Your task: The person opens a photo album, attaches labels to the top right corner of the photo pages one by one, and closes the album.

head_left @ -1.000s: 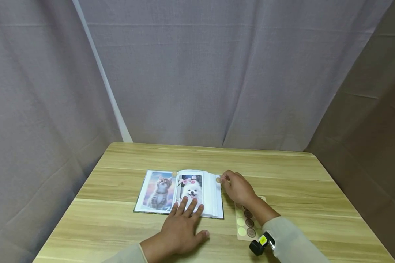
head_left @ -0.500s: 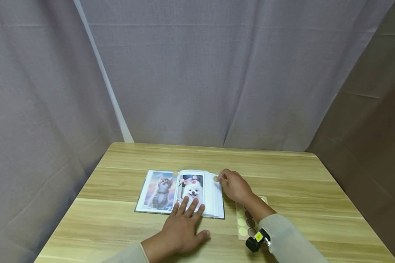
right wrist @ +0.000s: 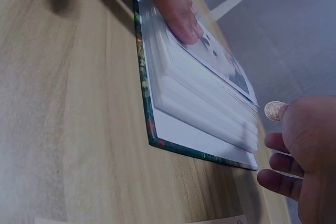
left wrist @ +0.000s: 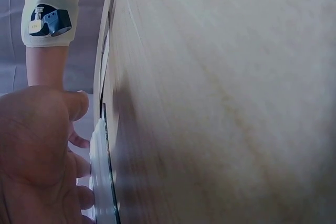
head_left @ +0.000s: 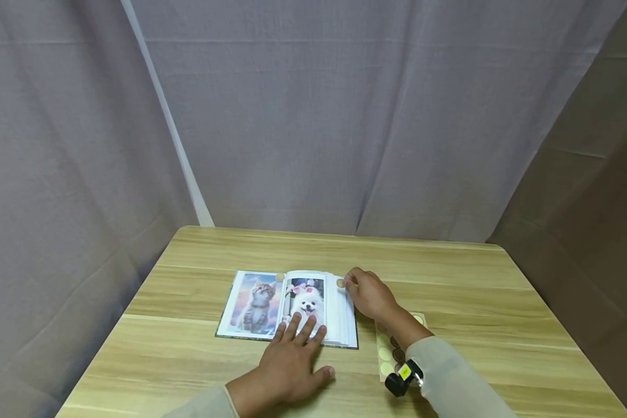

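A photo album [head_left: 349, 325] lies open on the table, a kitten picture [head_left: 257, 305] on its left page and a white dog picture [head_left: 307, 299] on its right. My left hand [head_left: 291, 366] rests with spread, straight fingers on the lower edge of the dog page. Between thumb and finger, my right hand [head_left: 371, 294] pinches a round kraft-brown sticker [right wrist: 274, 110] by its edge, near the album's upper right corner. In the right wrist view the sticker shows printed markings and stands off the pages. Another round sticker [head_left: 280, 277] sits at the top of the kitten page.
A sheet of round stickers [head_left: 385, 354] lies right of the album, partly under my right forearm. The wooden table [head_left: 162, 348] ends at a grey curtain [head_left: 292, 145] behind. A small black camera [head_left: 403, 377] is strapped at my right wrist.
My right hand has moved slightly left with the sticker, closer over the album's right side. The left hand keeps its place on the page.
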{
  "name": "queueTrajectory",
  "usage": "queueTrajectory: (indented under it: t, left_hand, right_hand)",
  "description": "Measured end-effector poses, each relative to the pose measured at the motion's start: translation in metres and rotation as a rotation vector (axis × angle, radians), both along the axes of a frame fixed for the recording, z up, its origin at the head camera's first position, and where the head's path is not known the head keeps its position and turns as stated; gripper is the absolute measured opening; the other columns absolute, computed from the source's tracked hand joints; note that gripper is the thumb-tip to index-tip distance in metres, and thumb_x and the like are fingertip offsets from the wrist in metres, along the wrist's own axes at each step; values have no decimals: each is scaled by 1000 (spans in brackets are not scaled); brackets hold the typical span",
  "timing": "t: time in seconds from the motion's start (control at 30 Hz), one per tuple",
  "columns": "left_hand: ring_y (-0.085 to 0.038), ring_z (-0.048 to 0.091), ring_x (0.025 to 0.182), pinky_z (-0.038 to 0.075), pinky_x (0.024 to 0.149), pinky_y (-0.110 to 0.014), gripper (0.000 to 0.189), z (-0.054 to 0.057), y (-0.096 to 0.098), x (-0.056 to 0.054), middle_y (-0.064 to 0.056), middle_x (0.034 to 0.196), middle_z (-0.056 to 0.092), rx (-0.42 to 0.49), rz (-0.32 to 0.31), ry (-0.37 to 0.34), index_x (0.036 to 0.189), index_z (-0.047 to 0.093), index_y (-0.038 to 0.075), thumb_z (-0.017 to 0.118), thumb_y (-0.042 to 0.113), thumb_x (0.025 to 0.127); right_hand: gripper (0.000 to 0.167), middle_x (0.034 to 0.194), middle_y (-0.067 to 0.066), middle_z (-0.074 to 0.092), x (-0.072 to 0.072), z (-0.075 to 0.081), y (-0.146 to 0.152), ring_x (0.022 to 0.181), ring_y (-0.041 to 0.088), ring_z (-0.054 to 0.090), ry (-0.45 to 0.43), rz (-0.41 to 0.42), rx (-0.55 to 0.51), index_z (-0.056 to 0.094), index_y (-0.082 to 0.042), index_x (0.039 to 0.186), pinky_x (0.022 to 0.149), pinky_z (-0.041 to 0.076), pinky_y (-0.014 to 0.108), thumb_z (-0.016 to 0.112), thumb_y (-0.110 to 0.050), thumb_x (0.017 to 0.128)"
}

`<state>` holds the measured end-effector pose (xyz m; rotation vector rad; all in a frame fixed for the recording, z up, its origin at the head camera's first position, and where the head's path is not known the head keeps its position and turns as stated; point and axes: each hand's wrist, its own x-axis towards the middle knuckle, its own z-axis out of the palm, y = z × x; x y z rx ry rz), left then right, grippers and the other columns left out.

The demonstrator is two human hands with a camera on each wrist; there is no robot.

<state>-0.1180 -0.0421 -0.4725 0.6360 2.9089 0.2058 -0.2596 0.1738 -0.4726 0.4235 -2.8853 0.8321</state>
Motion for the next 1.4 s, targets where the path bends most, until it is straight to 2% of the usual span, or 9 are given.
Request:
queueTrajectory:
  t: [0.5, 1.4]
  left_hand:
    - [-35, 11, 155, 17, 122, -54, 82, 2, 0, 1, -4, 168, 20, -26, -7, 24, 163, 30, 26, 40, 74, 96]
    - [-34, 11, 155, 19, 121, -55, 83, 2, -1, 0, -4, 168, 22, -20, -13, 12, 162, 32, 25, 41, 74, 97]
  right_hand:
    - [8, 91, 0, 65, -8, -3, -9, 89, 21, 59, -16, 9, -6, 66, -15, 101, 77, 51, 43, 61, -22, 103]
    - [9, 89, -1, 66, -20, -3, -19, 93, 23, 61, 11, 34, 14, 65, -15, 99, 81, 51, 45, 62, -22, 103]
